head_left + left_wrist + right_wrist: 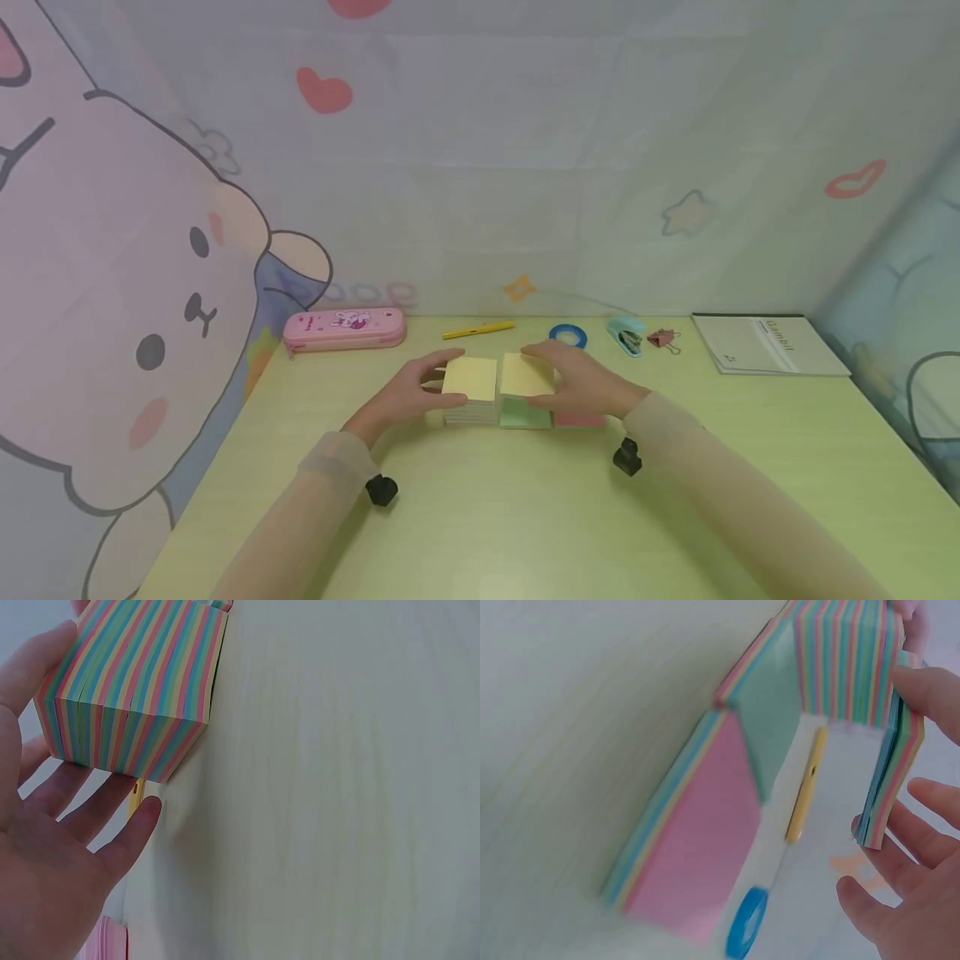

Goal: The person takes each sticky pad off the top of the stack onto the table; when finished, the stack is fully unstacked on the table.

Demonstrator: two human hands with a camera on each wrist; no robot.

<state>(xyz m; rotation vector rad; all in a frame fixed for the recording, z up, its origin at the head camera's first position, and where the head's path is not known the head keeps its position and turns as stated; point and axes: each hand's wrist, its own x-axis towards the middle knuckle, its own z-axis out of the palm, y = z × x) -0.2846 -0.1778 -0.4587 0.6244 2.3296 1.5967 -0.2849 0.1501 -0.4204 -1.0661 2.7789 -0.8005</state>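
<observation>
A tall stack of striped sticky note pads (470, 380) with a yellow top stands on the table. My left hand (408, 390) grips it, thumb on the near side and fingers on the far side; its coloured layers (139, 667) fill the top of the left wrist view. Just right of the stack, my right hand (581, 379) pinches a thinner sticky note pad (527, 373), yellow on top, by its edges. This pad (895, 776) is raised above a green-topped pad (525, 413) lying on the table. A pink-topped pad (694, 840) lies beside the green one, under my right hand.
Along the table's back edge lie a pink pencil case (345, 329), a yellow pen-like item (478, 330), blue tape (568, 336), a light-blue stapler (626, 336), a binder clip (663, 338) and a notebook (768, 344). A printed curtain (480, 167) hangs behind.
</observation>
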